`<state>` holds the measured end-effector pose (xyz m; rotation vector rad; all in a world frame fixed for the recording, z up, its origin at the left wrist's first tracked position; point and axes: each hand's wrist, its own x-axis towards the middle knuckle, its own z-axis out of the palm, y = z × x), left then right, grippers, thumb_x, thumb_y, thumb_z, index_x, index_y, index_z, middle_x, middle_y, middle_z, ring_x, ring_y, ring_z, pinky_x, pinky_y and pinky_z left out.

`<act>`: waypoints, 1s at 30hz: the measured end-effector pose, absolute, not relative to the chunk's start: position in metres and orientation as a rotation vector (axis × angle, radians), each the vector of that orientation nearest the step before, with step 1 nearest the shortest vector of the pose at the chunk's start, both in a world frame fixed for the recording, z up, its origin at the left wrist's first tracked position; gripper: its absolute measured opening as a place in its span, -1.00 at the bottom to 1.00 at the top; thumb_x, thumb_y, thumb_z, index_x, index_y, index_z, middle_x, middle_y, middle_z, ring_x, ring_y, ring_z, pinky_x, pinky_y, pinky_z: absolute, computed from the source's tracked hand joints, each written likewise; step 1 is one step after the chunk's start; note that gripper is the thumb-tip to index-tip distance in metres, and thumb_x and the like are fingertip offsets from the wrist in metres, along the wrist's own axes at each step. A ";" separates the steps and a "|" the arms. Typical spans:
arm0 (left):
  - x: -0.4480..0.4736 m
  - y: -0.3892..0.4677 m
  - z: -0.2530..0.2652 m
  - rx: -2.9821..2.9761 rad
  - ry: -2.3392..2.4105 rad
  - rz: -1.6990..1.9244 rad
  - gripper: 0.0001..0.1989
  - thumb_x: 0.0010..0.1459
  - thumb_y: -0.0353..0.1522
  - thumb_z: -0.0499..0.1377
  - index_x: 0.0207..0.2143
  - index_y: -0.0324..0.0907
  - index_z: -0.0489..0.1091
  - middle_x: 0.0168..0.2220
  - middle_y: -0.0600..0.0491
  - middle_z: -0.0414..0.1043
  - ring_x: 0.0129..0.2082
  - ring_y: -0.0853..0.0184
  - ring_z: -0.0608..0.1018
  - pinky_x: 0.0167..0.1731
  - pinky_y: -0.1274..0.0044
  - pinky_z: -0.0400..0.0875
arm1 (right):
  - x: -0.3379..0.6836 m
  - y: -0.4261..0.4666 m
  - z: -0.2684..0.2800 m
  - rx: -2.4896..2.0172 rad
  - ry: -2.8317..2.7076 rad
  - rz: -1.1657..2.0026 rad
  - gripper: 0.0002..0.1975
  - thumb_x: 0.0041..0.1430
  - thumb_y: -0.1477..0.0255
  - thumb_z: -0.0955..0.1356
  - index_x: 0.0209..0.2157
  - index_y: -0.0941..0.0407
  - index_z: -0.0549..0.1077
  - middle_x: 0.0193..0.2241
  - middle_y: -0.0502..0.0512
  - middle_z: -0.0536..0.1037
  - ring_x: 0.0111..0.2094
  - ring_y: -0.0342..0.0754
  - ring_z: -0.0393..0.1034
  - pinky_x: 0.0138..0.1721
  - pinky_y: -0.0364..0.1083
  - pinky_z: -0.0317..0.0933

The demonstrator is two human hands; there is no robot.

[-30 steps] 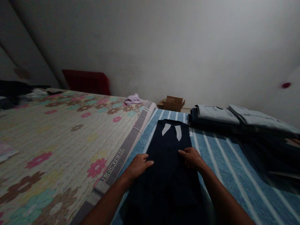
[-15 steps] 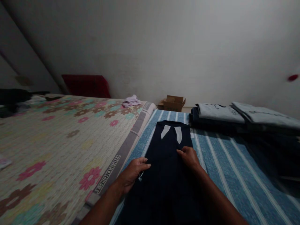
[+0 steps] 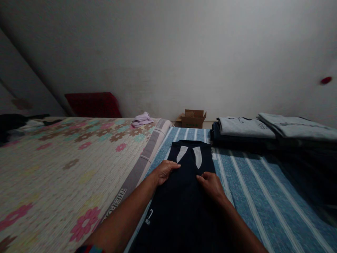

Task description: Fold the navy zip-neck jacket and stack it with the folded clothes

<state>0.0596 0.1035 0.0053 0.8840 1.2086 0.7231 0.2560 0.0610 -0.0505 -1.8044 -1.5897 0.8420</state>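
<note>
A dark navy shirt (image 3: pixel 181 196), folded into a long narrow strip, lies on the blue striped cover (image 3: pixel 244 186) with its neck end away from me. Two pale pointed patches show near that end, and small white print is on its left side. My left hand (image 3: pixel 164 172) grips the shirt's left edge just below the left patch, thumb on top and fingers mostly hidden. On the other side my right hand (image 3: pixel 210 182) pinches the cloth below the right patch with its fingers curled. The near end of the shirt fades into shadow.
Folded grey and dark clothes (image 3: pixel 243 127) are stacked at the right. A flower-patterned bedspread (image 3: pixel 60 175) covers the left, with a pale lilac cloth (image 3: pixel 142 119) on it. Behind are an open cardboard box (image 3: pixel 194 118), a dark red panel (image 3: pixel 92 104) and the wall.
My left hand has moved forward along the shirt's left edge, uncovering the white print. My right hand keeps its hold on the right side. The view has shifted slightly.
</note>
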 end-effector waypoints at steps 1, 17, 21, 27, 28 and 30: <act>0.064 0.112 0.005 0.888 1.210 0.724 -0.82 -0.26 -0.43 0.30 -0.62 -0.25 0.31 -0.63 0.09 0.43 -0.62 0.36 0.48 -0.52 0.51 0.40 | 0.256 0.061 -0.050 -1.800 -1.586 0.854 -0.69 0.11 0.26 0.26 -0.64 0.10 0.29 -0.61 0.01 0.40 -0.54 -0.12 0.28 -0.58 -0.18 -0.04; 0.114 0.192 -0.012 1.107 1.401 0.665 -0.89 -0.22 -0.56 0.24 -0.62 -0.26 0.34 -0.71 0.14 0.36 -0.69 0.36 0.44 -0.61 0.52 0.35 | 0.262 0.058 -0.039 -1.910 -1.734 0.849 -0.64 0.18 0.26 0.19 -0.62 0.12 0.29 -0.59 0.03 0.42 -0.53 -0.14 0.28 -0.56 -0.18 -0.09; 0.120 0.198 -0.012 1.171 1.428 0.657 -0.88 -0.22 -0.59 0.23 -0.60 -0.26 0.36 -0.69 0.16 0.36 -0.67 0.37 0.44 -0.59 0.53 0.35 | 0.266 0.056 -0.034 -1.888 -1.808 0.922 -0.57 0.09 0.07 0.23 -0.62 0.11 0.31 -0.59 0.04 0.41 -0.55 -0.13 0.26 -0.60 -0.18 -0.11; 0.127 0.210 -0.016 1.237 1.473 0.667 -0.91 -0.09 -0.52 0.27 -0.49 -0.30 0.39 -0.59 0.13 0.39 -0.56 0.40 0.46 -0.51 0.52 0.39 | 0.274 0.058 -0.039 -1.841 -1.803 1.144 -0.73 0.05 0.25 0.31 -0.60 0.11 0.29 -0.64 -0.01 0.37 -0.61 -0.17 0.29 -0.66 -0.21 -0.07; 0.128 0.211 -0.018 1.246 1.478 0.674 -0.92 -0.01 -0.47 0.24 -0.43 -0.31 0.39 -0.53 0.11 0.41 -0.52 0.41 0.47 -0.48 0.52 0.41 | 0.275 0.058 -0.041 -1.836 -1.779 1.218 -0.74 0.07 0.27 0.29 -0.58 0.11 0.29 -0.67 -0.03 0.36 -0.65 -0.17 0.29 -0.68 -0.22 -0.04; 0.130 0.214 -0.022 1.262 1.483 0.692 -0.86 0.13 -0.36 0.16 -0.30 -0.29 0.38 -0.38 0.07 0.42 -0.43 0.42 0.48 -0.41 0.50 0.43 | 0.277 0.060 -0.045 -1.812 -1.743 1.344 -0.75 0.10 0.27 0.27 -0.56 0.10 0.28 -0.72 -0.06 0.34 -0.72 -0.16 0.27 -0.71 -0.22 0.00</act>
